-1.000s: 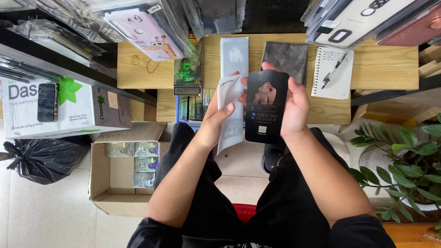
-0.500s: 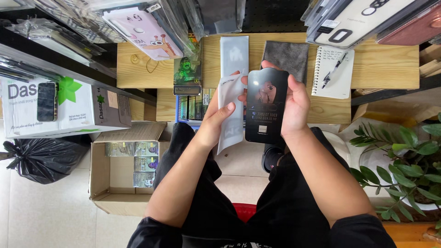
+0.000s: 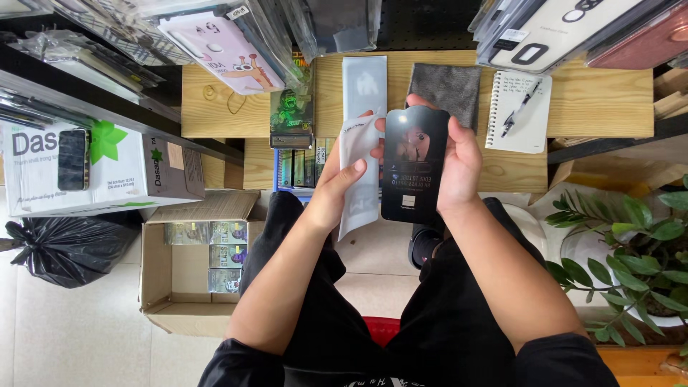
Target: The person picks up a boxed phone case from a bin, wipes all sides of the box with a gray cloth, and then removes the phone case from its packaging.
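I see one black card gripped in right hand, one white sleeve pinched by left hand; one notebook, one pen beyond.

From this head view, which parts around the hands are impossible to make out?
- Head view: the right hand covers the black card's right edge.
- The left hand hides part of the white sleeve.
- Small packets in the cardboard box are too small to identify.
- The potted plant is cut off by the right edge.
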